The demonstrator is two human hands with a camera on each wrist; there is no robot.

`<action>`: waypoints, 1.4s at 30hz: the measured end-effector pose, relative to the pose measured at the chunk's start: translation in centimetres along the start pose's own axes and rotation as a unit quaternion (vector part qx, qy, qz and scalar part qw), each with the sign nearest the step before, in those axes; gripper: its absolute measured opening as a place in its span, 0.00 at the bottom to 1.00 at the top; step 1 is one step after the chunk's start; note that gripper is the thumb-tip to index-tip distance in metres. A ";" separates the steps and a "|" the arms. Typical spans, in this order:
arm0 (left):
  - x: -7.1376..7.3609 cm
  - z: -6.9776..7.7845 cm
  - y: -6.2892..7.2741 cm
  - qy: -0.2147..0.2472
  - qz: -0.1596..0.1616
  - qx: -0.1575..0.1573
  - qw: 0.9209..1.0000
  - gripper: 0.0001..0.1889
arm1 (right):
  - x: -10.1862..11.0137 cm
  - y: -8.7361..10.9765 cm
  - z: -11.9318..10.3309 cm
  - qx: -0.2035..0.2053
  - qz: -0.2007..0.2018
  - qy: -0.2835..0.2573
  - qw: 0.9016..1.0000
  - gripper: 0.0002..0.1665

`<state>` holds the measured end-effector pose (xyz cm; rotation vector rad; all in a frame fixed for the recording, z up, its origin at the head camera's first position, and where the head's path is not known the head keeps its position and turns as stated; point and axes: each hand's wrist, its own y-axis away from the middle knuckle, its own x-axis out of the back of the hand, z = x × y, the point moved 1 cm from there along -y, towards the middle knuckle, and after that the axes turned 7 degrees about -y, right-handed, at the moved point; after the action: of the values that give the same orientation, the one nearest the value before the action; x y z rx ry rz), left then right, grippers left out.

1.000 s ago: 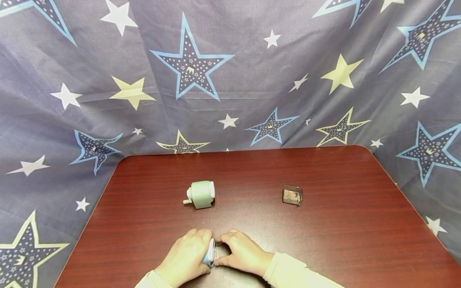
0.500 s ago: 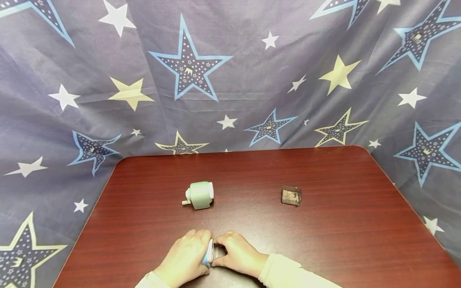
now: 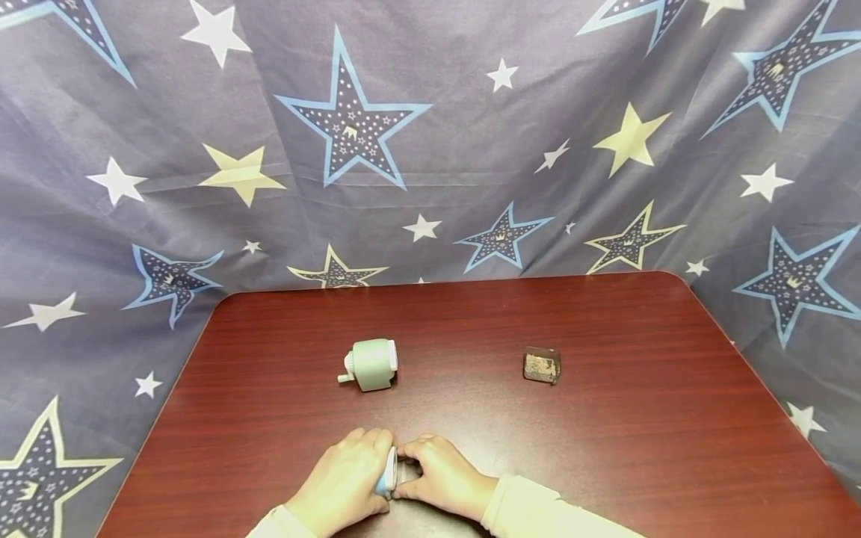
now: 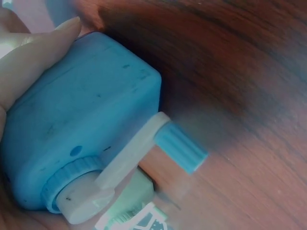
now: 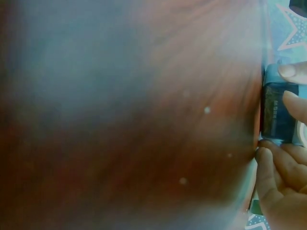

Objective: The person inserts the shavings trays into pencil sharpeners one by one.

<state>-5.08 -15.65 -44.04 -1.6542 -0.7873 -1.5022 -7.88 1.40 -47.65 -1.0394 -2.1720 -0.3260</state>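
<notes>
Near the front of the table, my left hand [image 3: 346,474] grips a blue pencil sharpener [image 3: 386,478], whose white-rimmed front faces right. Its body is mostly hidden under that hand in the head view. The left wrist view shows its scuffed blue case, a thumb along one side, and the white crank [image 4: 129,153] with a blue knob [image 4: 181,146]. My right hand [image 3: 447,478] pinches at the sharpener's front with thumb and forefinger. A dark, see-through panel [image 5: 278,112] with lettering sits among the fingers in the right wrist view.
Beyond my hands, a green crank pencil sharpener [image 3: 373,366] lies on the red-brown wooden table [image 3: 639,433]. Farther right is a small, dark see-through box [image 3: 541,366] with pale, shavings-like contents. A grey curtain [image 3: 430,127] printed with stars hangs behind the table.
Both hands keep nearly the same hold on the blue sharpener. The whole head view has shifted slightly, so everything appears a little farther left. The green sharpener and the small box stay put.
</notes>
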 end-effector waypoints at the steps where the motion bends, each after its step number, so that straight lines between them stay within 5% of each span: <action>1: 0.0 0.0 0.0 0.000 -0.001 0.000 1.000 0.35 | 0.0 0.0 0.0 -0.002 -0.002 -0.001 1.000 0.27; 12: 0.4 0.1 0.0 -0.036 0.022 0.003 0.999 0.40 | 1.0 -0.3 0.1 -0.003 -0.045 -0.031 0.998 0.30; 24: 1.5 -0.2 -0.5 -0.032 0.010 0.003 0.999 0.35 | 3.4 -0.2 0.0 -0.012 -0.053 -0.064 0.996 0.31; 31: 2.7 -0.1 -1.0 -0.042 -0.016 -0.027 0.999 0.38 | 5.7 -0.3 0.4 -0.003 -0.026 -0.074 0.997 0.31; 42: 4.8 -0.8 -3.5 -0.074 0.018 -0.052 0.996 0.39 | 10.9 0.2 1.9 0.015 0.042 0.026 0.999 0.28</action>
<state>-7.84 -14.72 -38.79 -1.8647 -0.7642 -1.4301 -13.42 8.82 -41.52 -1.0914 -2.0746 -0.2778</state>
